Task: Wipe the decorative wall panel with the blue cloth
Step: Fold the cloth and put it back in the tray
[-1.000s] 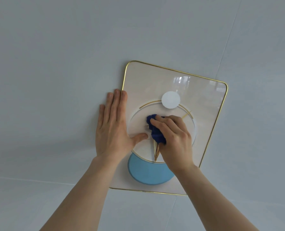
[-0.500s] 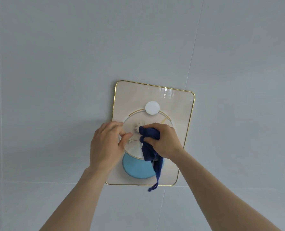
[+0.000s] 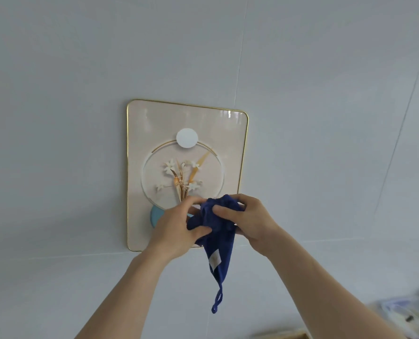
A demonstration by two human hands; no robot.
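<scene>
The decorative wall panel (image 3: 140, 133) hangs on the pale wall, cream with a thin gold rim, a white disc, a ring with white flowers and a light blue disc at the bottom. Both hands are off the panel, in front of its lower part. My left hand (image 3: 174, 228) and my right hand (image 3: 250, 221) both grip the bunched dark blue cloth (image 3: 218, 238) between them. Its free end hangs down with a white label and a small loop at the tip. The hands hide the panel's lower right corner.
Pale grey wall tiles (image 3: 326, 118) with faint seams surround the panel. At the bottom right corner lie clear plastic bags (image 3: 406, 314) and a strip of a wooden surface (image 3: 286, 335).
My left hand has left the panel and taken hold of the cloth. My right hand has lifted the cloth off the panel. The view has pulled back, showing the flowers.
</scene>
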